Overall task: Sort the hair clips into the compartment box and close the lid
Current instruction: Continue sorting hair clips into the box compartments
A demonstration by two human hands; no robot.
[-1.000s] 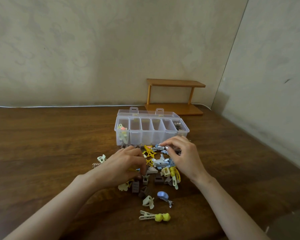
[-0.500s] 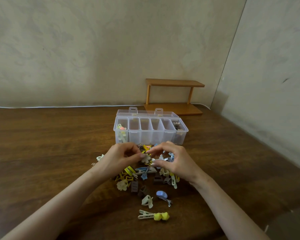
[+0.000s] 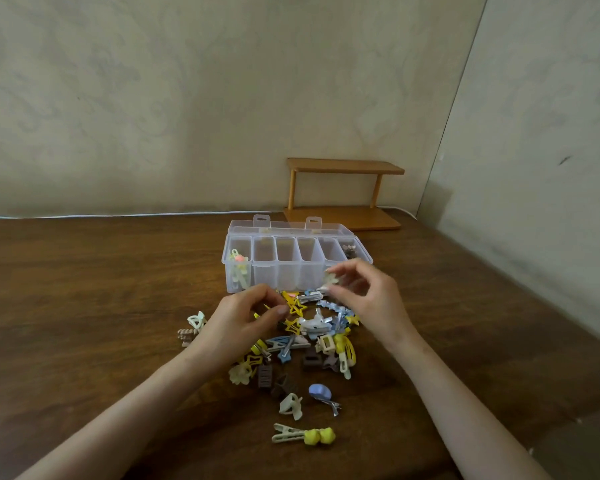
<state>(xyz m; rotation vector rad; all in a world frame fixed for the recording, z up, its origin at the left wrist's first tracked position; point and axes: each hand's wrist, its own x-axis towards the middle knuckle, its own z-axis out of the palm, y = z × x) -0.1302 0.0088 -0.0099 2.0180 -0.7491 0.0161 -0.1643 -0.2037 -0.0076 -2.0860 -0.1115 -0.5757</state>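
A clear compartment box (image 3: 278, 275) stands open on the wooden table, its lid (image 3: 288, 227) folded back. The leftmost compartment holds pale green and orange clips (image 3: 239, 263); the rightmost holds dark clips (image 3: 351, 251). A heap of yellow, blue, cream and brown hair clips (image 3: 309, 330) lies in front of the box. My right hand (image 3: 368, 299) is raised just before the box's right end, pinching a small cream flower clip (image 3: 331, 278) between fingertips. My left hand (image 3: 243, 320) hovers over the heap's left side, fingers curled; whether it holds a clip is hidden.
A small wooden two-tier shelf (image 3: 343, 195) stands behind the box by the wall. Stray clips lie apart: a cream clip (image 3: 196, 320) at left, a yellow-tipped peg clip (image 3: 305, 436) and a blue clip (image 3: 321, 393) nearer me. The table edge (image 3: 499, 299) runs along the right.
My right hand has lifted from the heap toward the box's right end with the cream flower clip. My left hand drew back slightly over the heap.
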